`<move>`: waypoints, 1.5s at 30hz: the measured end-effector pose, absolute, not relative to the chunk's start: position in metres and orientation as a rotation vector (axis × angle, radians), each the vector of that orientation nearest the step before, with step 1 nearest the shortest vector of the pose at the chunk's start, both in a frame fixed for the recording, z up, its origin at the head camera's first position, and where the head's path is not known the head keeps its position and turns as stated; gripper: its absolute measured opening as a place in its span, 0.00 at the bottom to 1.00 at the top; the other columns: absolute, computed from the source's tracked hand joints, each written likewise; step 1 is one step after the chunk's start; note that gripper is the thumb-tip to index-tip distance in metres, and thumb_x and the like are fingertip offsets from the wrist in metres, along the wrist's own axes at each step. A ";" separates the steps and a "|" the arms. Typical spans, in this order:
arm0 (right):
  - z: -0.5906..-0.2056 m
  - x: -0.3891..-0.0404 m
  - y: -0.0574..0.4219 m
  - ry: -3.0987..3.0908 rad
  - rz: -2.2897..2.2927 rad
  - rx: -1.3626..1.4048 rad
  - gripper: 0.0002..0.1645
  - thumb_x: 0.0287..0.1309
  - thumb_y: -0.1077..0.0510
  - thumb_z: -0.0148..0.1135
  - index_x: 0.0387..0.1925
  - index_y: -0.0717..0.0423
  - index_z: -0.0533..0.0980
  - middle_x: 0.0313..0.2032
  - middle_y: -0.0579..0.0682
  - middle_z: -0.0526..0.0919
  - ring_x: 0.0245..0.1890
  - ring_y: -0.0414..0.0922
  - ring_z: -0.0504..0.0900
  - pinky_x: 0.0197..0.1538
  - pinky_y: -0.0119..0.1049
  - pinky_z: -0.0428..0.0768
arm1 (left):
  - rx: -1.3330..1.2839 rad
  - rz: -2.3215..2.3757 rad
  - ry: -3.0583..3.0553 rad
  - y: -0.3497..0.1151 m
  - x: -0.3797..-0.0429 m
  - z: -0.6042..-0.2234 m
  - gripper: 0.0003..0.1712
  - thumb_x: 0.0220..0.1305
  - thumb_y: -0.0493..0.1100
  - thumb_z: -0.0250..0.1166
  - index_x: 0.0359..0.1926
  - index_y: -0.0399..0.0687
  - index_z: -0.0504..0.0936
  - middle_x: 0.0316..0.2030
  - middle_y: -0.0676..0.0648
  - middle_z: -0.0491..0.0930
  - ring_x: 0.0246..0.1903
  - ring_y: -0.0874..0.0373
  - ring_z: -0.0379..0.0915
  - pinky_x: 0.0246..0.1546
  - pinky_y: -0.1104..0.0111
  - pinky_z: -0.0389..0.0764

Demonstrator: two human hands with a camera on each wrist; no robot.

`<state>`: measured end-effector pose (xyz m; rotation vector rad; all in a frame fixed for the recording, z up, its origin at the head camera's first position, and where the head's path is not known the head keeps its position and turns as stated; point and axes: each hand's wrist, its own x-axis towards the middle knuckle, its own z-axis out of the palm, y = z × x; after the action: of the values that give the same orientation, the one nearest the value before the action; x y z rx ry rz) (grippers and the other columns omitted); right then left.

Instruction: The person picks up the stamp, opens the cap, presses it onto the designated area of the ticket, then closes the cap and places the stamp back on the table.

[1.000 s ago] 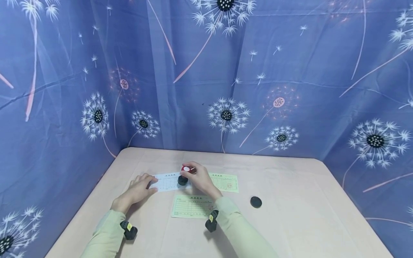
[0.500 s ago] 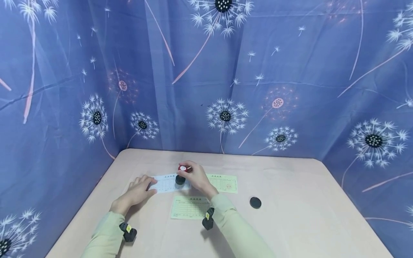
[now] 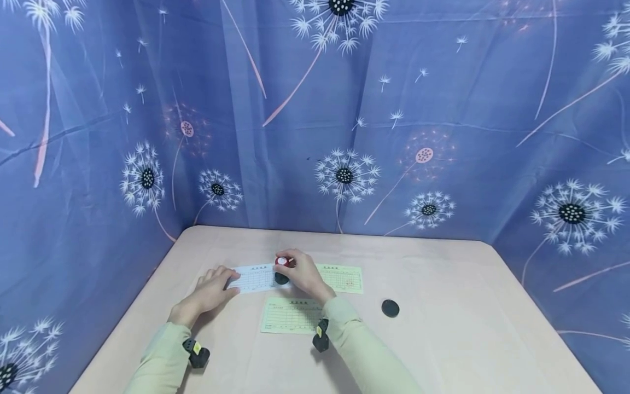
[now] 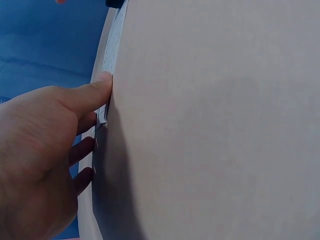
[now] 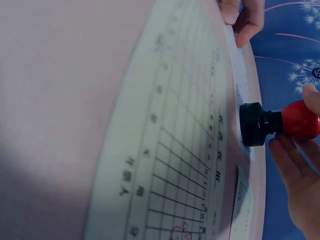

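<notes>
My right hand holds a stamp by its red knob, with the fingers and thumb around it. The stamp's black round base meets the right part of a pale blue printed slip; whether it touches the paper is hard to tell. On the left end of that slip rests my left hand, its fingers loosely spread. The thumb of the left hand lies on the slip's near edge in the left wrist view. The stamp hides part of the slip.
Nearer to me lies a green printed form, partly under the right forearm. A second green form with a red mark lies right of the blue slip. A black round lid sits farther right. A blue dandelion-print curtain surrounds the table.
The stamp in my right hand shifted slightly left, then came back right and down toward the blue slip. My left hand has stayed on the slip.
</notes>
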<state>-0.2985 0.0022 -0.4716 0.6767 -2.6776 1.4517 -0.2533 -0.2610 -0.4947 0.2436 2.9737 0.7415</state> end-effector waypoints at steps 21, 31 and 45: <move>-0.482 -0.295 0.001 -2.569 1.689 0.585 0.22 0.59 0.54 0.71 0.54 0.53 0.81 0.46 0.53 0.84 0.38 0.45 0.83 0.40 0.28 0.82 | 0.279 0.783 2.985 -0.258 -0.253 -0.490 0.24 0.67 0.49 0.62 0.60 0.41 0.76 0.61 0.38 0.71 0.57 0.42 0.62 0.60 0.44 0.61; -0.484 -0.293 -0.001 -2.537 1.772 0.554 0.25 0.57 0.53 0.72 0.56 0.56 0.81 0.49 0.53 0.85 0.41 0.48 0.85 0.45 0.31 0.82 | 0.262 0.776 2.971 -0.261 -0.253 -0.491 0.23 0.67 0.49 0.64 0.59 0.43 0.77 0.61 0.39 0.71 0.58 0.42 0.63 0.60 0.44 0.62; -0.491 -0.298 0.001 -2.541 1.876 0.479 0.24 0.55 0.50 0.73 0.54 0.46 0.82 0.48 0.49 0.85 0.41 0.43 0.83 0.47 0.32 0.81 | 0.246 0.777 2.983 -0.264 -0.255 -0.497 0.23 0.67 0.49 0.64 0.59 0.45 0.77 0.61 0.41 0.72 0.58 0.43 0.63 0.60 0.44 0.62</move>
<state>-0.2975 0.0011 -0.4912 0.4786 -2.5413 1.8757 -0.2555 -0.2635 -0.4967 0.2461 2.9832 0.7768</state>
